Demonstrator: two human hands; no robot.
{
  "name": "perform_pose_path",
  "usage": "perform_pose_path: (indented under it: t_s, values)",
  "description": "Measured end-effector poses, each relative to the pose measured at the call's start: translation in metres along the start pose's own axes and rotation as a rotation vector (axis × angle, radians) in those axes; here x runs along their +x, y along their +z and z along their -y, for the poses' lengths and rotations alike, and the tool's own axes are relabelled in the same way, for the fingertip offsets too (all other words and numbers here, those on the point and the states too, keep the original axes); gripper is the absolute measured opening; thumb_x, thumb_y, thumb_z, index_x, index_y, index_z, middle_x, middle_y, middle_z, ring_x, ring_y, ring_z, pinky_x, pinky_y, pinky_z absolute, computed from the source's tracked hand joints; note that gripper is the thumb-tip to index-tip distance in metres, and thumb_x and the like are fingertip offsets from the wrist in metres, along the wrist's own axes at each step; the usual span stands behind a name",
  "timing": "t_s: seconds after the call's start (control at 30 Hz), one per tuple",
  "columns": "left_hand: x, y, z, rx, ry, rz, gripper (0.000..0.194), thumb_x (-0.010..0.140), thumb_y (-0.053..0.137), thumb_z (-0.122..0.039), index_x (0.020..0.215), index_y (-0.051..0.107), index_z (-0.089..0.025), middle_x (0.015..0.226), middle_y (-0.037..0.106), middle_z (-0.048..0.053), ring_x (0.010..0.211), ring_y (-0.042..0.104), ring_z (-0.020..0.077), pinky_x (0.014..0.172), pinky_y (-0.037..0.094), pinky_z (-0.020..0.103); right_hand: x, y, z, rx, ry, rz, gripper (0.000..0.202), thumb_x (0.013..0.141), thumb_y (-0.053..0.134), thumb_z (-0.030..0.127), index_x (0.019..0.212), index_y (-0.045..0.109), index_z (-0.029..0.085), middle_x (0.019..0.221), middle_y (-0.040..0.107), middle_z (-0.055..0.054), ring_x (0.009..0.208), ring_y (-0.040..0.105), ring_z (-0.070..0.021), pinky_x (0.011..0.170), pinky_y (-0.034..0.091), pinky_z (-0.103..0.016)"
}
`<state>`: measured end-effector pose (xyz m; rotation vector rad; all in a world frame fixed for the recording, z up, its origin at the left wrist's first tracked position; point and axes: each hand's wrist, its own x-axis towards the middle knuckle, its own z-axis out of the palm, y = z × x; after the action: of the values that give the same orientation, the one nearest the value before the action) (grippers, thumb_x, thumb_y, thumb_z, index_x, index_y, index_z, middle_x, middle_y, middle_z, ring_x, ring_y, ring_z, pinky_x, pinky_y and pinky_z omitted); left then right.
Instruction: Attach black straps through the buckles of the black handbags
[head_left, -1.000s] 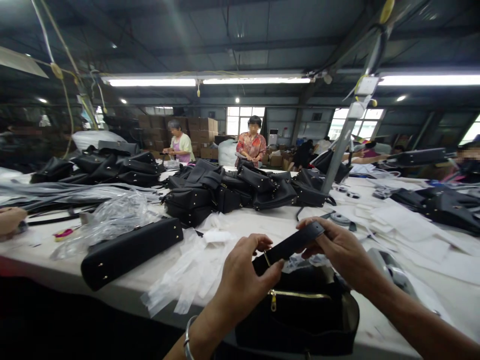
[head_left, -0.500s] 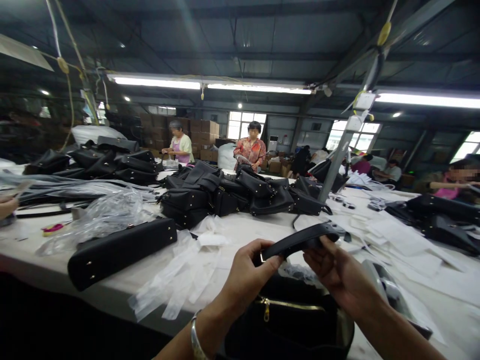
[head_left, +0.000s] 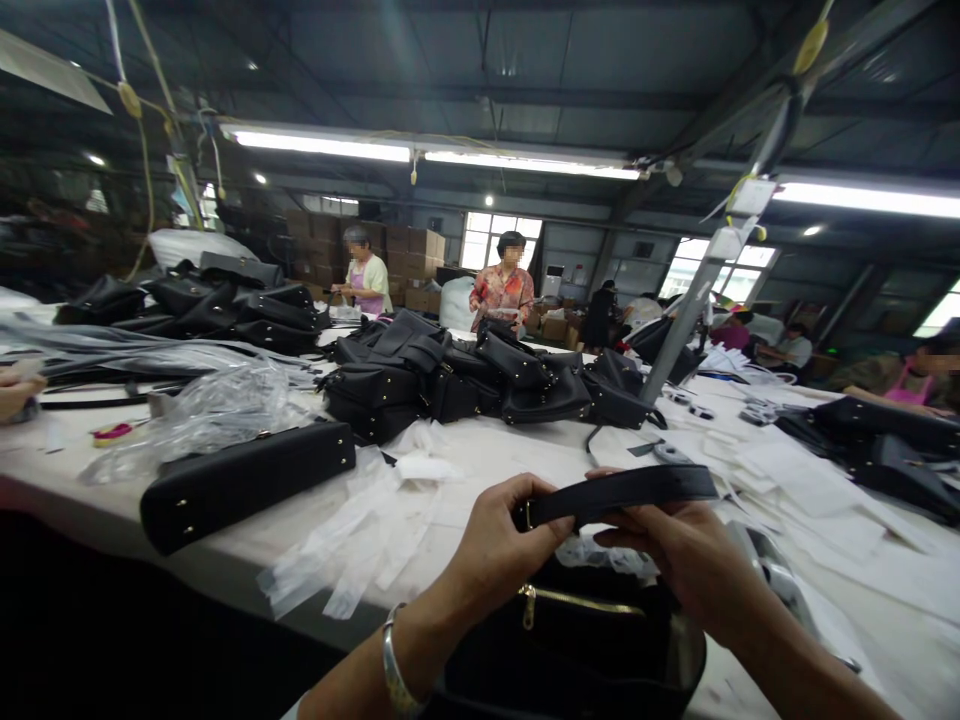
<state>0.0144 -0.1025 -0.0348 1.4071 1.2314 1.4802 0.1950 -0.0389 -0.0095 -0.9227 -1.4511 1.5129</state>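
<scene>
A black strap with a small metal buckle at its left end stretches between my two hands. My left hand pinches the buckle end between thumb and fingers. Farther right, my right hand grips the strap from below, its fingertips partly hidden behind it. Right under both hands stands an open black handbag, its inner pocket showing a gold zipper. Crumpled clear plastic lies just behind the bag's opening.
Another black bag lies on its side at left, beside clear plastic wrap and translucent strips. Piled black bags cross the table's middle. A metal post rises at right near white sheets. Co-workers stand beyond; someone's hand shows at far left.
The strap's right end has straightened and swung rightward, where it was curved down before. My right hand has shifted along under it. My left hand keeps its hold.
</scene>
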Motion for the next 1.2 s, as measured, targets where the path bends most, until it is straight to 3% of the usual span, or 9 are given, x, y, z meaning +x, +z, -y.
perform_pose_path:
  t_s: [0.13,0.3,0.47,0.6,0.7,0.87,1.0,1.1,1.2]
  values:
    - [-0.001,0.001,0.001,0.065,0.042,-0.005,0.011,0.077,0.069,-0.022,0.084,0.070,-0.014,0.070,0.062,-0.001,0.066,0.053,0.0128,0.060,0.039,0.022,0.001,0.002,0.005,-0.220,-0.086,-0.048,0.030,0.070,0.082,0.031,0.098,0.078,0.021,0.107,0.077,-0.008,0.089,0.075,-0.0296,0.066,0.064,-0.034]
    - [0.002,0.005,0.004,0.134,0.058,-0.051,0.010,0.074,0.066,-0.017,0.083,0.071,-0.015,0.072,0.066,0.000,0.068,0.058,0.0146,0.061,0.042,0.023,0.000,0.004,0.011,-0.631,-0.212,-0.042,0.031,0.078,0.065,0.024,0.107,0.076,0.023,0.096,0.080,-0.006,0.072,0.076,-0.0279,0.066,0.062,-0.036]
    - [0.006,0.007,0.000,0.129,0.067,-0.067,0.015,0.073,0.068,-0.018,0.088,0.067,-0.015,0.074,0.067,0.001,0.068,0.059,0.0160,0.061,0.043,0.024,-0.006,0.014,0.013,-0.944,-0.465,-0.013,0.038,0.081,0.057,0.022,0.114,0.074,0.027,0.107,0.078,-0.003,0.097,0.074,-0.0316,0.084,0.057,-0.039]
    - [0.006,0.005,0.003,0.142,0.083,-0.075,0.011,0.075,0.068,-0.022,0.080,0.061,-0.016,0.070,0.063,-0.001,0.064,0.055,0.0145,0.059,0.041,0.024,-0.006,0.020,0.011,-1.026,-0.525,0.031,0.041,0.087,0.051,0.023,0.123,0.070,0.023,0.115,0.075,-0.006,0.100,0.073,-0.0302,0.088,0.055,-0.039]
    - [0.003,0.002,0.008,0.173,0.112,-0.061,0.012,0.078,0.069,-0.024,0.084,0.062,-0.017,0.071,0.063,-0.002,0.065,0.055,0.0138,0.059,0.041,0.023,-0.003,0.019,0.015,-1.028,-0.485,0.022,0.042,0.083,0.052,0.020,0.119,0.072,0.022,0.103,0.079,-0.005,0.093,0.075,-0.0298,0.082,0.057,-0.037]
    - [0.000,-0.005,0.008,0.113,0.143,0.059,0.023,0.079,0.071,-0.023,0.100,0.066,-0.016,0.088,0.071,0.003,0.079,0.064,0.0177,0.070,0.047,0.025,0.001,0.015,0.024,-0.909,-0.380,-0.022,0.039,0.080,0.055,0.018,0.112,0.075,0.025,0.081,0.080,0.000,0.075,0.077,-0.0260,0.062,0.057,-0.029]
    - [-0.001,-0.008,0.008,0.104,0.132,0.067,0.023,0.083,0.068,-0.027,0.103,0.068,-0.015,0.093,0.073,0.006,0.085,0.066,0.0204,0.074,0.049,0.027,0.002,0.016,0.025,-0.902,-0.343,-0.024,0.020,0.083,0.058,0.025,0.083,0.078,0.024,0.062,0.076,-0.001,0.059,0.074,-0.0249,0.050,0.052,-0.027]
    - [0.000,-0.006,0.010,0.125,0.131,-0.008,0.020,0.087,0.065,-0.031,0.100,0.069,-0.016,0.091,0.073,0.005,0.084,0.066,0.0210,0.074,0.049,0.028,0.000,0.020,0.023,-1.066,-0.433,-0.031,0.033,0.090,0.055,0.039,0.070,0.076,0.024,0.056,0.074,-0.003,0.052,0.072,-0.0248,0.047,0.050,-0.029]
    - [0.003,-0.001,0.014,0.114,0.175,-0.039,0.018,0.088,0.064,-0.029,0.100,0.068,-0.017,0.093,0.073,0.005,0.085,0.066,0.0203,0.075,0.049,0.028,-0.006,0.028,0.016,-1.219,-0.595,-0.050,0.026,0.089,0.054,0.031,0.092,0.079,0.023,0.073,0.079,-0.007,0.063,0.075,-0.0275,0.057,0.056,-0.032]
